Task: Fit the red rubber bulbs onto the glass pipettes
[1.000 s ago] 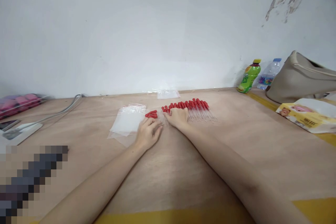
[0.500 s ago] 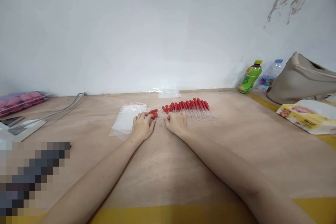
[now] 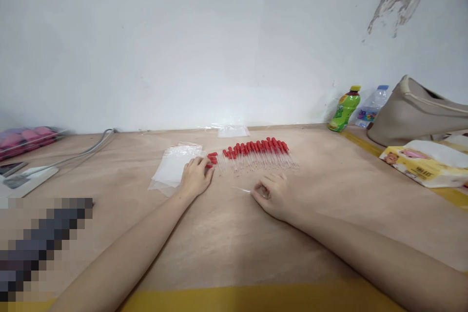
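My right hand [image 3: 274,196] pinches a thin clear glass dropper tube [image 3: 241,189] just above the table, its free end pointing left. My left hand [image 3: 196,174] rests at the left end of the row, fingers curled round a red rubber bulb [image 3: 208,165]; more loose red bulbs [image 3: 212,156] lie by its fingertips. A row of glass droppers with red bulbs [image 3: 256,150] spreads across the middle, bulbs toward the wall. Several bare glass tubes [image 3: 221,163] lie between my left hand and that row. White plastic bags [image 3: 170,163] are stacked beside my left hand.
Another clear bag [image 3: 233,131] lies by the wall. At the right stand a green drink bottle [image 3: 344,111], a water bottle [image 3: 370,109], a beige bag [image 3: 409,109] and a tissue pack [image 3: 426,163]. A cable [image 3: 84,150] and a tray of pink items [image 3: 27,141] are at the left.
My right hand has moved back from the row, toward me and to the right, with a glass tube in its fingers. My left hand stays by the red bulbs.
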Demonstrator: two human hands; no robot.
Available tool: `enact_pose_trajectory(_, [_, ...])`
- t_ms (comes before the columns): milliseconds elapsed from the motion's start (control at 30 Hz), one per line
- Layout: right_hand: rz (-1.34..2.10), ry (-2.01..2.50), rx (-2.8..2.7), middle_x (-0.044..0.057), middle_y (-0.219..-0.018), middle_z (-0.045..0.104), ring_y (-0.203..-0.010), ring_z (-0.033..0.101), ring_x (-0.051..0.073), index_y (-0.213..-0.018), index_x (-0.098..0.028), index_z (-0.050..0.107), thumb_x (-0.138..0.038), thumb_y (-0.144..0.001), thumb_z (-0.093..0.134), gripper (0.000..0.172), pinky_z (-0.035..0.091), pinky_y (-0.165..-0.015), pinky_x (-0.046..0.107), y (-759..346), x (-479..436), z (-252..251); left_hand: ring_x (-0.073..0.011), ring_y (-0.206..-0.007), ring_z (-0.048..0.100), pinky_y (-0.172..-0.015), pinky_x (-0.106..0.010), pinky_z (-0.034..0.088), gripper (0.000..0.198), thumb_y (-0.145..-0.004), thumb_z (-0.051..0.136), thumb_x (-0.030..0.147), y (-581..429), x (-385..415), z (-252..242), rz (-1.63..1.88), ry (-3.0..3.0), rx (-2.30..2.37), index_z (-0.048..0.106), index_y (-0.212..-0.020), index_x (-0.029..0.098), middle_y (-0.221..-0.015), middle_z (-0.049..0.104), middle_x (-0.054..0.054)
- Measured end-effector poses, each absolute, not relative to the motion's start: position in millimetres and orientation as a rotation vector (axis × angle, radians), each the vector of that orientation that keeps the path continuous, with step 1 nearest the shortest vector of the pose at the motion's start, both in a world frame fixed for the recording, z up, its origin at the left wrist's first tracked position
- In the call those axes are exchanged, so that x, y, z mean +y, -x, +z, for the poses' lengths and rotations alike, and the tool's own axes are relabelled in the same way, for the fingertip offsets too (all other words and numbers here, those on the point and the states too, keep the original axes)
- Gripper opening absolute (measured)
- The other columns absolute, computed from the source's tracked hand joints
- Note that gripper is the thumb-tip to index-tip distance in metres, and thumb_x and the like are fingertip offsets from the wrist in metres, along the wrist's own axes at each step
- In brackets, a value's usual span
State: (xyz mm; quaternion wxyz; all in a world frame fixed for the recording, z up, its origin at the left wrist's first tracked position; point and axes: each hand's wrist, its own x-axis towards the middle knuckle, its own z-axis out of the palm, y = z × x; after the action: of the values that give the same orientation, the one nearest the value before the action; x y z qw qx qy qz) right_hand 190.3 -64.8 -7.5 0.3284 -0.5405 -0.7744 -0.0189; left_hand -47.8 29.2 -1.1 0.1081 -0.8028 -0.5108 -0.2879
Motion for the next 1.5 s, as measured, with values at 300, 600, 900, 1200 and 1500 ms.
enact_pose_trajectory(300, [0.051,1.22,-2.124,0.003,-0.081,0.057,-0.081,0.048,0.016,-0.074,-0.022,0.066,-0.027,-0.078,0.056,0.011,0.035,-0.073,0.031,-190.8,-51.8,-12.5,-0.0204,-0.078,0.051,-0.076,-0.035,0.044,0.016,-0.077,0.05,0.029,48.9,32.3,-3.2,-0.99,2.405,-1.552,0.061,-0.075,0.017,-0.081,0.051,-0.006])
enact_pose_trajectory(600, [0.119,1.206,-1.98,0.003,-0.077,0.058,-0.074,0.051,0.015,-0.08,-0.019,0.053,-0.022,-0.083,0.044,0.01,0.039,-0.068,0.028,-193.0,-55.0,-10.7,-0.0175,-0.093,0.054,-0.085,-0.032,0.045,0.035,-0.075,0.04,0.009,39.3,6.0,-0.3,-1.227,2.528,-1.257,0.052,-0.107,0.016,-0.108,0.05,-0.01])
enact_pose_trajectory(900, [0.263,1.195,-1.863,0.002,-0.076,0.061,-0.07,0.056,0.014,-0.09,-0.02,0.052,-0.028,-0.086,0.039,0.016,0.042,-0.068,0.028,-197.6,-51.8,-14.1,-0.0182,-0.098,0.053,-0.086,-0.034,0.043,0.032,-0.082,0.038,0.012,17.2,-27.8,7.6,-0.841,3.071,-0.999,0.057,-0.107,0.02,-0.107,0.058,-0.007])
enact_pose_trajectory(1200, [0.14,1.182,-1.967,0.003,-0.087,0.063,-0.081,0.057,0.015,-0.096,-0.021,0.058,-0.024,-0.085,0.041,0.021,0.041,-0.074,0.028,-196.6,-52.2,-13.9,-0.013,-0.067,0.056,-0.064,-0.027,0.046,0.013,-0.081,0.05,0.029,10.8,-21.5,1.8,-1.571,2.958,-1.468,0.05,-0.084,0.017,-0.073,0.059,-0.002])
enact_pose_trajectory(1500, [0.141,1.109,-2.025,0.001,-0.082,0.063,-0.076,0.056,0.013,-0.099,-0.023,0.058,-0.024,-0.086,0.04,0.022,0.038,-0.074,0.027,-194.3,-58.2,-7.0,-0.0177,-0.09,0.061,-0.089,-0.036,0.044,0.019,-0.074,0.056,0.026,-7.5,-32.9,2.4,-1.832,3.277,-1.853,0.06,-0.09,0.015,-0.096,0.066,-0.007])
